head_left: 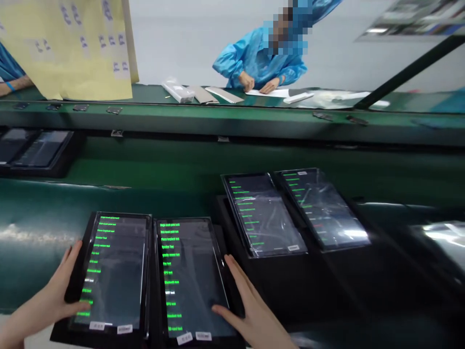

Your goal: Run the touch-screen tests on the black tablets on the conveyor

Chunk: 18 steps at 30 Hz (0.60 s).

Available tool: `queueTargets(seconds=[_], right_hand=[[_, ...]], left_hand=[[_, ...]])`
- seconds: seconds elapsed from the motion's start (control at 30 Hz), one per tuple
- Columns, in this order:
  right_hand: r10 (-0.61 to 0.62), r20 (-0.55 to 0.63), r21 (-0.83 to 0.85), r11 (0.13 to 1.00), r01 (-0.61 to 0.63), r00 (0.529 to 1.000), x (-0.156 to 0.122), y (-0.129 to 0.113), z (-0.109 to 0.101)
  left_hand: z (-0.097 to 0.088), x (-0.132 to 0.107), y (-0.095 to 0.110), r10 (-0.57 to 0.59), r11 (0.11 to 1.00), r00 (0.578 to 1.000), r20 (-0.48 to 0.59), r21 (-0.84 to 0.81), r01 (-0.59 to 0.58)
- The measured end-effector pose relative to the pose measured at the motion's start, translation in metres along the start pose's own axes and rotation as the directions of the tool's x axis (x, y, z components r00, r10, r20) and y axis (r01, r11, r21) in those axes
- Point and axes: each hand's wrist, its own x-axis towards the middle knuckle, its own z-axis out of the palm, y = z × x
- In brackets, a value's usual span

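Two tablets lie side by side in a black tray [60,333] in front of me. The left tablet [118,271] and the right tablet [198,276] are lit, with lists of mostly green test lines and small white labels along their lower edges. My left hand [54,293] is closed round the tray's left side, its thumb over the left tablet's lower corner. Round the right side closes my right hand [250,305], its thumb over the right tablet's edge. The fingers under the tray are hidden.
Two film-covered tablets, one nearer [265,218] and one farther right [323,213], rest on more black trays. Dark tablets [43,148] sit at the far left. Beyond the green belt [163,160], a person in blue [257,58] works with white pieces. A yellow board [72,48] stands left.
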Motion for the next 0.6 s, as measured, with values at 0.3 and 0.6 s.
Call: queueTargets(seconds=[0.3,0.6], right_hand=[[0.094,-0.184,0.122,0.99,-0.072,0.978,0.101,-0.036,-0.006],[0.192,-0.156,0.112,0.978,-0.175,0.969,0.118,-0.03,-0.008]], left_hand=[[-0.049,0.123,0.044,0.08,0.986,0.991,-0.111,-0.136,-0.094],[-0.063,0.136,0.048,0.244,0.969,0.96,0.134,-0.078,-0.235]])
